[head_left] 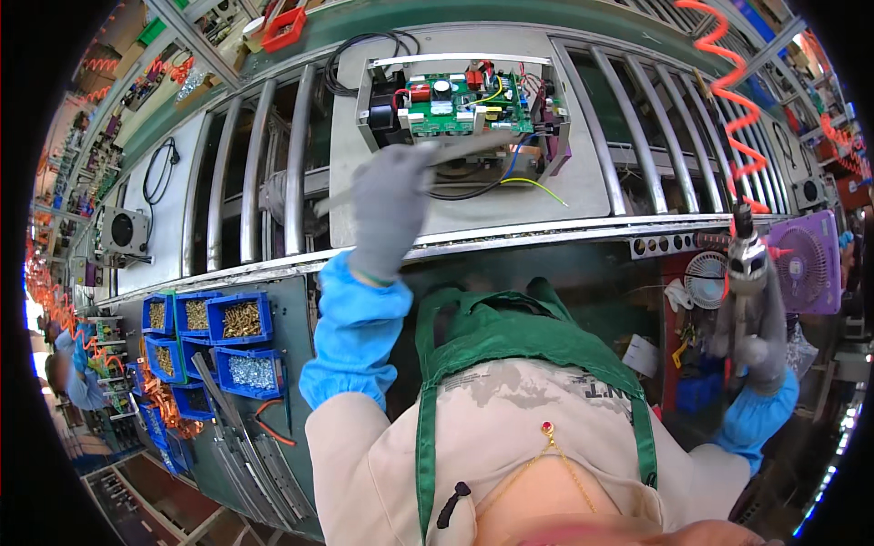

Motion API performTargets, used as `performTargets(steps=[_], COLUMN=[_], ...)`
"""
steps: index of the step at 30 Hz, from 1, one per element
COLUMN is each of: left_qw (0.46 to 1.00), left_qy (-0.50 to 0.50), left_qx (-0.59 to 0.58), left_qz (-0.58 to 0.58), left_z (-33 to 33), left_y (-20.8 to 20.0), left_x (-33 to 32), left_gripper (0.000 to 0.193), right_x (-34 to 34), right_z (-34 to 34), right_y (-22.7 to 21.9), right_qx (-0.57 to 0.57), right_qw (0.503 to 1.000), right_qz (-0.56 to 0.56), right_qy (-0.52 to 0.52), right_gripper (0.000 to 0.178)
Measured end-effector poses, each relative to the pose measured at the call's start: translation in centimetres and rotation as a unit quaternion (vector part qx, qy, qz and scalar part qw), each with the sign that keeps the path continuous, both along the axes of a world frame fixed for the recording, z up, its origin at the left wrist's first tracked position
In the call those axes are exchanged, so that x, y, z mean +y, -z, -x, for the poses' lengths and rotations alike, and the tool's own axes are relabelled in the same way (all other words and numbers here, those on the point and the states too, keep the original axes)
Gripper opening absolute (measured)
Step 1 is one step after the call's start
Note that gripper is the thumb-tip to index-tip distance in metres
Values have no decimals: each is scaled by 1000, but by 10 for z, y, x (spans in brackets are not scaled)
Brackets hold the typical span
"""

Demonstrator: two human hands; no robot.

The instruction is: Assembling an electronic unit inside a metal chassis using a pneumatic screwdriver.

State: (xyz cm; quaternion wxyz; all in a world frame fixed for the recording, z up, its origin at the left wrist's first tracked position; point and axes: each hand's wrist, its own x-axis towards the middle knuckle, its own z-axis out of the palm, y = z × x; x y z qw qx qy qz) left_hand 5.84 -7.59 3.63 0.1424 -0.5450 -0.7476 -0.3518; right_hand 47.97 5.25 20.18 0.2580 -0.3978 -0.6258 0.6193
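My left hand [390,211], in a grey glove and blue sleeve cover, is closed round a long flat metal strip [473,144], blurred by motion. The strip slants across the near side of an open metal-framed electrical unit [557,114]. That unit carries a green circuit board [443,116], a black fan at its left and loose wires, among them a yellow-green one [537,187]. Off to the right, my gloved right hand [761,357] grips a power screwdriver [746,264], its metal head pointing up beside an orange coiled hose [733,109].
The unit rests on a pale board [583,196] on a roller conveyor [250,173]. At left, blue bins [241,318] hold screws and small parts, near metal strips [259,464] and orange-handled pliers [276,428]. A purple fan [806,264] and a white fan [706,278] stand right.
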Motion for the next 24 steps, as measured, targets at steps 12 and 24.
performTargets(steps=[12, 24], left_qw=[984, 977], left_qy=[-12, 30], left_qx=[154, 130], left_qz=[87, 167], left_z=[12, 34], left_y=[-27, -13], left_x=[97, 101], left_gripper=[25, 29], right_x=[-48, -79], right_z=[50, 105], right_y=[109, 123], right_qx=[17, 43], right_qw=[970, 970], right_qz=[238, 235], right_qy=[-54, -46], right_gripper=[119, 122])
